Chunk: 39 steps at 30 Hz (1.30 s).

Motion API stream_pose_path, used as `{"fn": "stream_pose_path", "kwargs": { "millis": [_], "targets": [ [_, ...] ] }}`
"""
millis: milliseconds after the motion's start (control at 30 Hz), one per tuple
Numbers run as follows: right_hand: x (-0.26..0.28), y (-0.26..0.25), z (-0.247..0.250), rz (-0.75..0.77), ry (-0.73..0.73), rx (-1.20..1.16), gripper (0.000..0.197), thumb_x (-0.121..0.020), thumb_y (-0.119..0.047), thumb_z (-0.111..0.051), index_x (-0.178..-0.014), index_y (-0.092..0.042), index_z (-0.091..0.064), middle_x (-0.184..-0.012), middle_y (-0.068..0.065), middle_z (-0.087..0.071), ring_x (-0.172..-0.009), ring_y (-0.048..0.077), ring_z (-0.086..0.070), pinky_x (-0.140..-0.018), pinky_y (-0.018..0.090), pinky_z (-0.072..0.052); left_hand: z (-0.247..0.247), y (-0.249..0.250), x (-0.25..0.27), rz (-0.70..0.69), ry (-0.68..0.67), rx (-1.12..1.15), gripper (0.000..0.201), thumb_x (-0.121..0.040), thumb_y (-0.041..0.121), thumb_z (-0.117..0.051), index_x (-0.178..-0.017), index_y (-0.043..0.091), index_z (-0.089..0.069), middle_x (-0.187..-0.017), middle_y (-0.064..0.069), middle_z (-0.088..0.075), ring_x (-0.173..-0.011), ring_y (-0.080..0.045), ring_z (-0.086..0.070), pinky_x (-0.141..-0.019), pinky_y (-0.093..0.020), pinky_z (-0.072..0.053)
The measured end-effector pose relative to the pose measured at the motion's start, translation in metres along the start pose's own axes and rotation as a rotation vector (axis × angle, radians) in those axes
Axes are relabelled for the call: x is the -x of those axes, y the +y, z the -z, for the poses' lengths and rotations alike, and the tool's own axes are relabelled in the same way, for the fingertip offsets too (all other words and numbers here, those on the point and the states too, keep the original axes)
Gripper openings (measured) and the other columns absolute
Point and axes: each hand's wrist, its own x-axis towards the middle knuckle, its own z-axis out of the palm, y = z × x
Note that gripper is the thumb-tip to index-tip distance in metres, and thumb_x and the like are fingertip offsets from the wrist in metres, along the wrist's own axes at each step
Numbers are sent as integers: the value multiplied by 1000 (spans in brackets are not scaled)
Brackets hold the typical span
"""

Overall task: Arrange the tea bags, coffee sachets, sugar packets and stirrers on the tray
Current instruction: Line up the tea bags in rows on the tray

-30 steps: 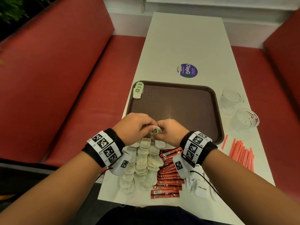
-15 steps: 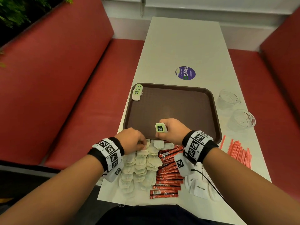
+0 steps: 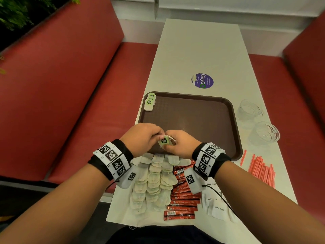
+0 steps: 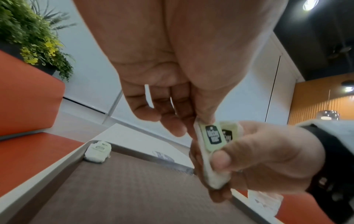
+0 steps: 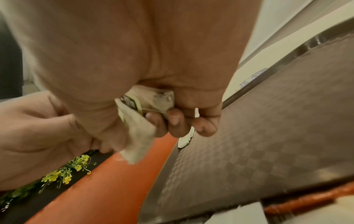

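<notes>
Grip: right hand (image 3: 182,144) pinches a small bundle of tea bags (image 4: 208,153), thumb over the green tag (image 3: 164,141), fingers curled behind; left hand (image 3: 143,138) nips the top corner of the same bundle between thumb and fingertips (image 4: 173,125).
Bundle: at least two green tags show side by side from the left wrist, so more than one bag is likely in it; the exact count cannot be told.
Change: half a second back the right hand held the bundle alone while the left was down at the loose tea bags (image 3: 154,182); now the left has come up and joined it above the near edge of the tray (image 3: 235,131).
Meaning: probably a fresh bag added and squared up with the rest, so the next stack is being built, not yet set down.
Tray: one stack of tea bags (image 3: 150,102) lies in the far left corner, against the rim; the rest of the brown floor holds nothing.
Counter (image 3: 198,50): loose tea bags in rows just near of the tray; red coffee sachets (image 3: 182,196) touching them on the right; white sugar packets (image 3: 217,208) beside those; red stirrers (image 3: 262,170) in a heap further right.
Glasses: two clear cups (image 3: 264,132) stand right of the tray, seemingly with nothing inside.
Progress: early; sachets, sugar and stirrers all off the tray.
</notes>
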Motion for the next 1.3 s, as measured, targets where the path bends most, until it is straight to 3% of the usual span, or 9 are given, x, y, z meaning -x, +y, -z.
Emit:
{"fn": "stream_pose_path", "kwargs": {
  "millis": [167,333,400,467,533,667,833,1000,1300],
  "targets": [
    [-8,4,3,-9,72,-86,13,-92,-26,-67,-84,-18,-62,-71,-6,-60,-61,9,-52,-59,26,-41,8,-5,-5,-13,102,70,11,-98,27,-60,-94,25,-70,-85,14,-65,-77,-6,-58,-73,-37,-52],
    [-19,3,6,-13,129,-164,22,-93,-33,-69,-75,-23,-59,-64,-8,-56,-56,6,-49,-57,26,-40,2,-13,-7,92,145,310,7,-91,26,-70,-98,28,-72,-85,14,-70,-79,-8,-62,-72,-24,-49],
    [-24,3,6,-19,126,-178,18,-93,-35,-68,-81,-25,-59,-68,-8,-58,-59,8,-51,-59,28,-42,0,-20,-11,139,133,341,9,-91,24,-71,-99,28,-73,-85,14,-71,-80,-5,-63,-73,-21,-48],
    [-27,3,7,-45,125,-179,12,-95,-32,-65,-100,-24,-58,-80,-7,-61,-65,10,-54,-62,30,-44,1,-33,-20,201,170,305,10,-92,23,-70,-101,26,-73,-88,14,-71,-81,-2,-62,-76,-20,-47],
    [-30,4,8,-91,124,-225,21,-96,-24,-61,-113,-22,-47,-84,-2,-59,-61,11,-51,-59,29,-42,7,-50,-35,295,202,239,11,-93,25,-68,-103,24,-73,-91,12,-70,-83,-4,-62,-78,-22,-48],
    [-32,6,14,-154,141,-313,16,-95,-10,-50,-102,-16,-37,-72,3,-46,-56,14,-40,-54,32,-36,18,-91,-76,455,80,20,13,-97,31,-61,-107,26,-68,-93,5,-67,-81,-12,-59,-76,-30,-49],
    [-34,8,17,-142,107,-221,15,-99,-14,-46,-87,-20,-41,-76,-1,-47,-66,15,-41,-61,32,-36,11,-127,-124,500,-144,-161,26,-97,32,-62,-118,18,-68,-109,-5,-69,-100,-24,-62,-87,-33,-50],
    [-33,19,19,-168,122,-255,18,-96,-15,-51,-83,-26,-47,-76,-1,-55,-68,17,-48,-65,35,-40,4,-136,-152,558,-95,-174,33,-91,33,-70,-121,21,-67,-117,-2,-68,-110,-24,-61,-97,-38,-51],
    [-32,31,24,-183,139,-267,4,-95,-18,-57,-95,-22,-56,-78,-4,-58,-71,16,-54,-69,38,-47,-22,-122,-167,587,-77,-380,44,-88,48,-67,-116,14,-63,-114,-9,-65,-106,-30,-61,-85,-38,-51]
  ]
}}
